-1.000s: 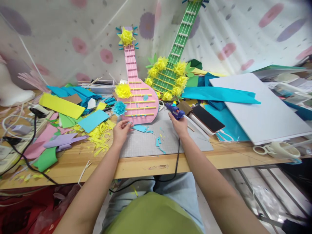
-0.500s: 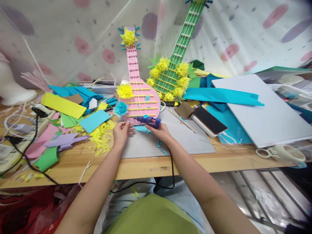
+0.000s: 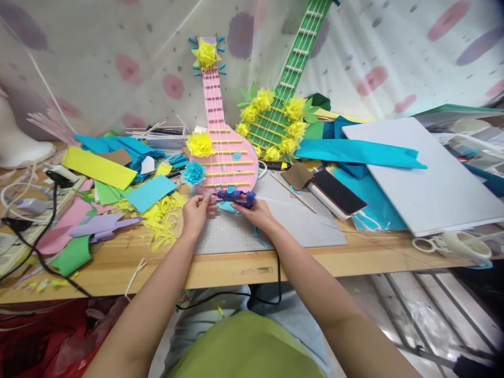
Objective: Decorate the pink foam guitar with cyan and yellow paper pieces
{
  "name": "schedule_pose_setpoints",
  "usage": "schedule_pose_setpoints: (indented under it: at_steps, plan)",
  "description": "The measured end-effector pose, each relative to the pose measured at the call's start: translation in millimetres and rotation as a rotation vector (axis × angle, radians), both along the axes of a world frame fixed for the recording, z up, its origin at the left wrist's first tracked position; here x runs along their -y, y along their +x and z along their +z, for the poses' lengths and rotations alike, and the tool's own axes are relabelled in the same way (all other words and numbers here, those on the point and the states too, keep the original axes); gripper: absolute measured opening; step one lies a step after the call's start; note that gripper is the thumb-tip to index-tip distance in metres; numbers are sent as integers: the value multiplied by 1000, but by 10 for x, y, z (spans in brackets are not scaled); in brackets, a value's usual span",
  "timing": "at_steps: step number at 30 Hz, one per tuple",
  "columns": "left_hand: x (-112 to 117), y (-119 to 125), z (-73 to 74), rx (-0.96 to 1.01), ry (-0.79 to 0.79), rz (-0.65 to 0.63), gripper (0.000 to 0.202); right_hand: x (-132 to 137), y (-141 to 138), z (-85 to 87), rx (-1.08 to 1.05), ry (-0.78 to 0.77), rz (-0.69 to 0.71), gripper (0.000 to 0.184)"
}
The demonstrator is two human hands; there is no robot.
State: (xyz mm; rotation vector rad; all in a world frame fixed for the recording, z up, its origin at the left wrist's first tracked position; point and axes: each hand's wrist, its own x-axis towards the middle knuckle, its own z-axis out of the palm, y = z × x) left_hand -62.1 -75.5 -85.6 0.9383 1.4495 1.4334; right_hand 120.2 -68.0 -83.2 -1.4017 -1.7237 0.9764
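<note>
My right hand [image 3: 255, 212] grips a blue glue gun [image 3: 235, 197] lying sideways, its nozzle pointing left towards my left hand [image 3: 197, 211]. My left hand's fingers are pinched on a small teal paper piece [image 3: 207, 198] at the nozzle tip. Both hands hover over a grey cutting mat [image 3: 299, 220], just below the round body of a pink paper guitar [image 3: 227, 157] with a yellow and a teal paper flower on it. The gun's black cord [image 3: 277, 273] drops over the table edge.
A green paper guitar [image 3: 283, 105] with yellow flowers leans at the back. A phone [image 3: 336, 191], a white board [image 3: 425, 173] and teal paper lie to the right. Coloured paper scraps [image 3: 118, 194] and cables [image 3: 23, 226] crowd the left. Scissors [image 3: 429, 244] lie by the right edge.
My right hand carried the glue gun from the right of the mat leftwards and turned its nozzle towards my left hand. My left hand stayed almost where it was.
</note>
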Motion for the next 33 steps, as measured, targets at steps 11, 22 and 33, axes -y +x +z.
schedule_pose_setpoints:
  at_steps: [11,22,33]
  plan:
    - [11,5,-11,-12,8,-22,31,10,-1,26,16,3,13,40]
    - [-5,-13,-57,-13,21,-46,34,-9,-18,-20,-29,14,9,40]
    - [11,8,-27,-30,19,-49,32,9,-31,35,-32,-23,-32,40]
